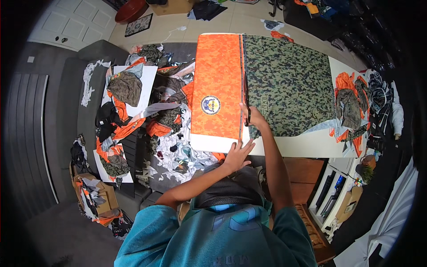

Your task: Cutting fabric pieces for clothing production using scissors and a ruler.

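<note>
An orange-patterned fabric (216, 66) and a green camouflage fabric (289, 71) lie flat, side by side, on a white table. Along the dark line where they meet, my right hand (255, 118) is closed around black scissors (246, 91), whose long blades point to the far side. My left hand (238, 155) rests with spread fingers at the near table edge, just below the fabric's lower border, holding nothing. A round emblem (211, 105) shows on the orange fabric, left of the scissors.
At the white table's (213, 143) right end lies a heap of orange and camouflage pieces (349, 107). On the left, a white board (144, 86) bears more pieces. White scraps (178, 153) cover the floor beside me. A cardboard box (104, 196) stands lower left, a white shelf (327, 187) lower right.
</note>
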A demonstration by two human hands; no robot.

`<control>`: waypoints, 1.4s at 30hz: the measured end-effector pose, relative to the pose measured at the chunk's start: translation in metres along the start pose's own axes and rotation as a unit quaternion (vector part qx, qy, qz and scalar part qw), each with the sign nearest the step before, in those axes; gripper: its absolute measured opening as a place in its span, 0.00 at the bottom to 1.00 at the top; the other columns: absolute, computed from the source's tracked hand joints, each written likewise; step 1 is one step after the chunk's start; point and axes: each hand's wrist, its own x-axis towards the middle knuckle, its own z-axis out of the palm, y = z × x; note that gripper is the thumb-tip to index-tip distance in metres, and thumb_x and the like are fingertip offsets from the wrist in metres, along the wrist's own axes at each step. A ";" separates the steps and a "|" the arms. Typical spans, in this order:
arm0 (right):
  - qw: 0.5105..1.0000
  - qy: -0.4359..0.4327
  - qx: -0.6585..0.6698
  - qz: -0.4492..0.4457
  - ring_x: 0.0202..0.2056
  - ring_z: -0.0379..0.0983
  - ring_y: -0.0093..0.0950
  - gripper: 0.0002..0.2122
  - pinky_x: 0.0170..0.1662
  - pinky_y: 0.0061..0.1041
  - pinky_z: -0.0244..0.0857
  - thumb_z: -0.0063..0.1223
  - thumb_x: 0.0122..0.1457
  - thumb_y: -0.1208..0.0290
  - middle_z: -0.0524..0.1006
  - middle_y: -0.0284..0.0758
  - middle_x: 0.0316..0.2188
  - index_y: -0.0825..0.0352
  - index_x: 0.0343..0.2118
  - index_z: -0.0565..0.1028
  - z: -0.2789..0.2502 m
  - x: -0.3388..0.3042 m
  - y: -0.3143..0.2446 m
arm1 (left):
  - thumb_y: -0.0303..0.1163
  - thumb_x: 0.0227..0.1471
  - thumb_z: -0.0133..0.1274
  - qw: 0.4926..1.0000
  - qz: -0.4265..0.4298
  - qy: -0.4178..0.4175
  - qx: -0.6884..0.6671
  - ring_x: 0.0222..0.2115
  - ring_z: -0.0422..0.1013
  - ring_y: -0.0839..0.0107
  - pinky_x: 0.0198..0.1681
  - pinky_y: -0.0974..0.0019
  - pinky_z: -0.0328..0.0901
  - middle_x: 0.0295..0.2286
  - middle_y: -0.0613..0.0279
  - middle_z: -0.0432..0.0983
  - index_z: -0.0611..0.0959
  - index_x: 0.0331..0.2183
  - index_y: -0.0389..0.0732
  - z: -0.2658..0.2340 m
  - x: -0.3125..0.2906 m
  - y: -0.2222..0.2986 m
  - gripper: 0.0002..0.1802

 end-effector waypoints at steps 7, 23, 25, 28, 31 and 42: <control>1.000 -0.003 0.016 0.016 0.13 0.60 0.19 0.27 0.16 0.19 0.53 0.46 0.54 0.40 0.65 0.28 0.12 0.63 0.15 0.65 -0.003 0.004 0.000 | 0.53 0.48 0.48 1.000 0.005 -0.015 -0.007 0.51 0.55 0.48 0.48 0.56 0.54 0.61 0.60 0.47 0.55 0.60 0.43 -0.005 0.000 0.000 0.43; 1.000 0.001 0.007 0.013 0.12 0.59 0.19 0.27 0.15 0.17 0.52 0.48 0.53 0.40 0.65 0.29 0.12 0.62 0.15 0.66 -0.010 0.018 -0.009 | 0.50 0.47 0.51 0.999 0.007 0.003 -0.039 0.50 0.55 0.49 0.48 0.55 0.54 0.61 0.62 0.47 0.56 0.60 0.45 -0.006 -0.003 -0.003 0.42; 1.000 0.010 0.010 0.017 0.12 0.59 0.19 0.27 0.15 0.17 0.52 0.48 0.53 0.40 0.65 0.29 0.12 0.62 0.15 0.66 -0.010 0.020 -0.011 | 0.50 0.47 0.51 0.999 0.007 0.000 -0.039 0.50 0.55 0.49 0.48 0.55 0.54 0.61 0.62 0.47 0.56 0.60 0.45 -0.006 -0.004 -0.003 0.42; 1.000 0.014 0.004 0.020 0.12 0.59 0.19 0.27 0.15 0.17 0.52 0.48 0.53 0.40 0.65 0.29 0.12 0.62 0.15 0.66 -0.010 0.022 -0.010 | 0.50 0.47 0.51 0.999 0.008 0.000 -0.040 0.50 0.55 0.49 0.47 0.55 0.54 0.61 0.62 0.47 0.57 0.60 0.46 -0.006 -0.004 -0.003 0.42; 1.000 0.011 -0.013 0.024 0.12 0.59 0.19 0.27 0.15 0.17 0.52 0.48 0.52 0.39 0.65 0.29 0.12 0.62 0.15 0.66 -0.012 0.025 -0.007 | 0.50 0.46 0.51 0.999 0.011 -0.002 -0.042 0.50 0.55 0.50 0.47 0.56 0.54 0.61 0.62 0.47 0.57 0.60 0.46 -0.006 -0.005 -0.004 0.43; 1.000 0.009 0.017 0.016 0.10 0.58 0.21 0.28 0.13 0.19 0.52 0.49 0.53 0.41 0.65 0.32 0.09 0.65 0.12 0.65 -0.015 0.036 -0.011 | 0.52 0.47 0.51 1.000 0.013 -0.005 -0.025 0.50 0.55 0.50 0.47 0.56 0.54 0.61 0.63 0.47 0.56 0.60 0.47 -0.006 -0.005 -0.003 0.43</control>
